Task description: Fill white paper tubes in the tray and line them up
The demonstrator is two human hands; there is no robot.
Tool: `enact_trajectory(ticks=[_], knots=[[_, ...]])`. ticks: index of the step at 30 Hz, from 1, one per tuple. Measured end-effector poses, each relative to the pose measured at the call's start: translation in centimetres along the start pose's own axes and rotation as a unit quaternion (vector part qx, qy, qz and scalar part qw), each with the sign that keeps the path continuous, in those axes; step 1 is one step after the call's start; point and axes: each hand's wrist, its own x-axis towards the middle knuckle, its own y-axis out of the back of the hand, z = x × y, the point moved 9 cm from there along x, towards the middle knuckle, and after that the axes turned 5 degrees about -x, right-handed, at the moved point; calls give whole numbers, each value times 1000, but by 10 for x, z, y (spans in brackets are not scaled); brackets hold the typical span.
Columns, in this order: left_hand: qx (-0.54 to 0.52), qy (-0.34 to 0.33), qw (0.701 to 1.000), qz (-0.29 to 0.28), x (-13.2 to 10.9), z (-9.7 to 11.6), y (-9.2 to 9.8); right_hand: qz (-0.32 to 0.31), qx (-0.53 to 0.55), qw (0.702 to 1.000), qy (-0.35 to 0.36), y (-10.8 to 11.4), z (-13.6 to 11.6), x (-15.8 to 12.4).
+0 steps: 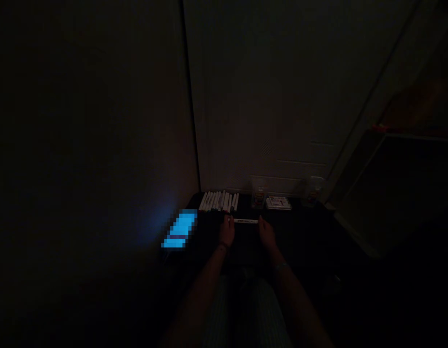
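A white marker (pixel 246 221) lies level between my two hands, above the dark table. My left hand (pixel 227 233) is closed on its left end, and my right hand (pixel 267 233) is closed on its right end. Dark print shows along the barrel. Beyond my left hand, a row of several white markers (pixel 219 201) lies side by side near the wall. Behind my right hand is a small stack of white markers (pixel 278 202). The room is very dark, so finger detail is faint.
A clear plastic case (pixel 259 197) with a label stands left of the stack; another clear case (pixel 313 192) stands to its right. A glowing blue pixelated screen (pixel 180 229) lies at the table's left edge. Walls (pixel 245 121) close in the back and left.
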Motion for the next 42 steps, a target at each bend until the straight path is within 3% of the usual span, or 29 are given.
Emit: enact_trajectory(ticks=[42], knots=[[-15, 20, 1000, -1, -2, 9, 4, 2, 11, 1000, 0, 4, -6, -5]])
